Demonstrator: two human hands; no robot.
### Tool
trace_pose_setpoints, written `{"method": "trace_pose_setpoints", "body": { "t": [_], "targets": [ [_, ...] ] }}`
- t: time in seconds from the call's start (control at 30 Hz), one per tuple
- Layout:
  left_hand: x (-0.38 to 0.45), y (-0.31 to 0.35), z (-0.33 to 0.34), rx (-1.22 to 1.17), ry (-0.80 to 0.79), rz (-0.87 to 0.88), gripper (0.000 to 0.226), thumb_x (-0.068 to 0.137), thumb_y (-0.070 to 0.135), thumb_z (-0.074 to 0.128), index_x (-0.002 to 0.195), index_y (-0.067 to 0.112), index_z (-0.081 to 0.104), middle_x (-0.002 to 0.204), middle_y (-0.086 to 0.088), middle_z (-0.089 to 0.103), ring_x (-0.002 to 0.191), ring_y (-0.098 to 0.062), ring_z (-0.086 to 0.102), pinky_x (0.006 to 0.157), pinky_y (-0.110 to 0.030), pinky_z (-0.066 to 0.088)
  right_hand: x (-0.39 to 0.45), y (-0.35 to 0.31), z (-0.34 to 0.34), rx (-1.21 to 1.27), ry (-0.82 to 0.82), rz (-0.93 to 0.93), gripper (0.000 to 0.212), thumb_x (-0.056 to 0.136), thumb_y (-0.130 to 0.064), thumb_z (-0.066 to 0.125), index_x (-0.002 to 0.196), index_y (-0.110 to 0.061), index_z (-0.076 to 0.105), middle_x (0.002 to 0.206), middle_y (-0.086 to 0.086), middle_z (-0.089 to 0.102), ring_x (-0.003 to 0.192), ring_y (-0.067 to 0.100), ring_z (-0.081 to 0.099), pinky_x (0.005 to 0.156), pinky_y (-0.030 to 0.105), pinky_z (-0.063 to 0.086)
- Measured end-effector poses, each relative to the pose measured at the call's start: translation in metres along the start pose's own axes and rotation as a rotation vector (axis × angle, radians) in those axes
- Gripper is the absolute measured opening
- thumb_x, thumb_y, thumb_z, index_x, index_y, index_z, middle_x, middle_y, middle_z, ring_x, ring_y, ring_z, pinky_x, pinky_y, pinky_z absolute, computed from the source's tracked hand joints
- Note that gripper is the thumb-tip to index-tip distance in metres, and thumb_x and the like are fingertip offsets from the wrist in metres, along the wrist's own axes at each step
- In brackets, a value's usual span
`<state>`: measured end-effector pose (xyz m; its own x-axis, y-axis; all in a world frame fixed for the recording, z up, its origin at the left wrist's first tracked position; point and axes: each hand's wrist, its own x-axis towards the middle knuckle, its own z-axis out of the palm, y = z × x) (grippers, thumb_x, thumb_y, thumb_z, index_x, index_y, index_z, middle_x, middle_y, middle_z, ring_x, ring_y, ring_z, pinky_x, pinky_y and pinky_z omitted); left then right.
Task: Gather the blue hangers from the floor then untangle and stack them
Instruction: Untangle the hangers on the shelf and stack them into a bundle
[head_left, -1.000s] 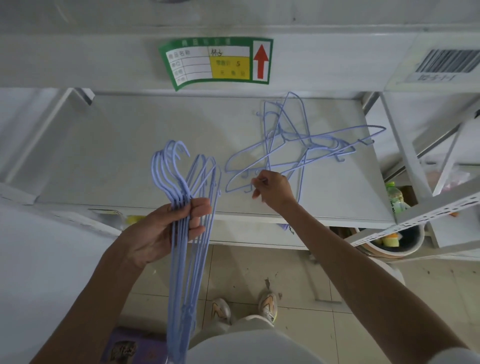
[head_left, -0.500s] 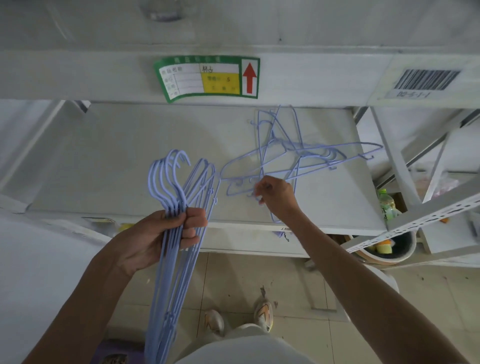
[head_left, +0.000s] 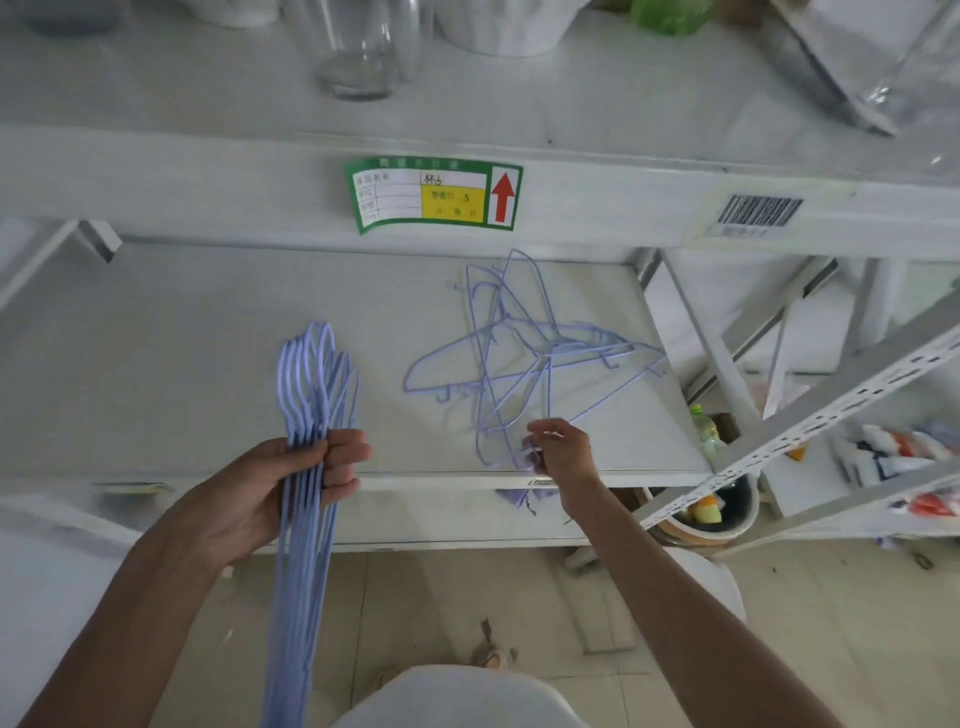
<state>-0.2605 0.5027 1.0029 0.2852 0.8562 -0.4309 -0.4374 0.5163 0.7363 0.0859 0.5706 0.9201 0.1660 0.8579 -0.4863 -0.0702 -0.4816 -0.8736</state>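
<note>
My left hand (head_left: 283, 491) grips a neat bundle of several blue wire hangers (head_left: 311, 395), hooks pointing up over the shelf and long bars hanging down toward the floor. A tangled heap of blue hangers (head_left: 519, 353) lies on the white shelf (head_left: 208, 338) to the right of the bundle. My right hand (head_left: 561, 452) is at the near edge of that heap, fingers pinched on the lower end of one tangled hanger.
The upper shelf edge carries a green price label (head_left: 434, 195) and a barcode sticker (head_left: 761, 210); glass jars (head_left: 358, 47) stand above. To the right is a perforated shelf upright (head_left: 800, 415), a bucket with a bottle (head_left: 706, 512) and packaged goods. Tiled floor below.
The view has tilted up and moved closer. My right hand slid down to the near shelf edge, pulling on the heap, which has shifted toward me. My left hand keeps the bundle.
</note>
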Motion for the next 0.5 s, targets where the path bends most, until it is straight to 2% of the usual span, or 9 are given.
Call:
{"method": "trace_pose_setpoints", "body": {
  "t": [0.1,0.17,0.23,0.27,0.33,0.4,0.47,0.5],
  "targets": [
    [0.013,-0.005,-0.006,0.027,0.003,0.004,0.037,0.098,0.009,0.045,0.104,0.004,0.081,0.106,-0.015,0.079,0.08,-0.02,0.079,0.075,-0.032,0.064,0.002,0.009,-0.006,-0.04,-0.128,0.081,0.03,0.104,0.01,0.039,0.117,-0.007,0.061,0.087,0.016,0.065,0.046,0.019,0.065,0.042,0.023,0.05],
    [0.027,-0.012,-0.01,-0.018,0.011,0.001,0.037,0.098,0.008,0.044,0.104,0.002,0.08,0.105,-0.019,0.079,0.078,-0.022,0.079,0.073,-0.034,0.065,0.015,0.014,-0.012,-0.045,-0.202,0.1,0.041,0.102,0.014,0.036,0.131,-0.007,0.055,0.094,0.017,0.063,0.043,0.019,0.067,0.037,0.024,0.052],
    [0.035,-0.011,-0.006,-0.041,0.023,0.003,0.034,0.092,0.009,0.048,0.104,-0.002,0.079,0.104,-0.022,0.078,0.076,-0.025,0.079,0.071,-0.036,0.065,0.026,0.012,-0.016,-0.24,-0.14,0.066,0.051,0.099,0.013,0.039,0.141,-0.01,0.057,0.085,0.014,0.067,0.039,0.015,0.061,0.038,0.022,0.048],
    [0.038,-0.012,-0.004,-0.035,0.033,0.0,0.035,0.091,0.009,0.048,0.101,-0.002,0.08,0.103,-0.022,0.078,0.074,-0.025,0.079,0.07,-0.036,0.065,0.028,0.01,-0.018,-0.437,-0.085,0.024,0.053,0.098,0.007,0.042,0.141,-0.016,0.061,0.081,0.01,0.069,0.042,0.012,0.061,0.041,0.021,0.047],
    [0.039,-0.011,0.0,-0.035,0.05,-0.023,0.041,0.098,0.005,0.041,0.093,-0.001,0.081,0.098,-0.022,0.078,0.067,-0.025,0.077,0.067,-0.036,0.065,0.035,-0.001,-0.019,-0.818,-0.027,-0.097,0.045,0.097,-0.01,0.051,0.135,-0.029,0.067,0.091,0.007,0.074,0.068,0.015,0.071,0.061,0.023,0.055],
    [0.048,-0.009,0.003,-0.05,0.05,-0.046,0.047,0.102,0.004,0.037,0.089,-0.002,0.082,0.092,-0.022,0.078,0.06,-0.025,0.075,0.063,-0.037,0.065,0.055,-0.018,-0.026,-1.129,0.094,-0.22,0.037,0.098,-0.026,0.054,0.132,-0.037,0.063,0.111,0.009,0.073,0.1,0.031,0.072,0.084,0.035,0.057],
    [0.057,-0.008,0.009,-0.033,0.068,-0.025,0.044,0.1,0.004,0.04,0.088,-0.001,0.082,0.089,-0.022,0.078,0.058,-0.024,0.074,0.062,-0.036,0.065,0.087,-0.039,-0.029,-1.305,0.215,-0.322,0.037,0.1,-0.033,0.053,0.137,-0.037,0.053,0.116,0.015,0.07,0.107,0.038,0.069,0.088,0.043,0.054],
    [0.063,-0.01,0.009,-0.021,0.088,-0.004,0.041,0.096,0.006,0.043,0.087,0.0,0.083,0.088,-0.02,0.078,0.058,-0.023,0.073,0.062,-0.035,0.065,0.108,-0.046,-0.026,-1.368,0.22,-0.347,0.041,0.1,-0.034,0.053,0.141,-0.035,0.048,0.118,0.018,0.07,0.109,0.039,0.069,0.088,0.044,0.053]
  ]
}}
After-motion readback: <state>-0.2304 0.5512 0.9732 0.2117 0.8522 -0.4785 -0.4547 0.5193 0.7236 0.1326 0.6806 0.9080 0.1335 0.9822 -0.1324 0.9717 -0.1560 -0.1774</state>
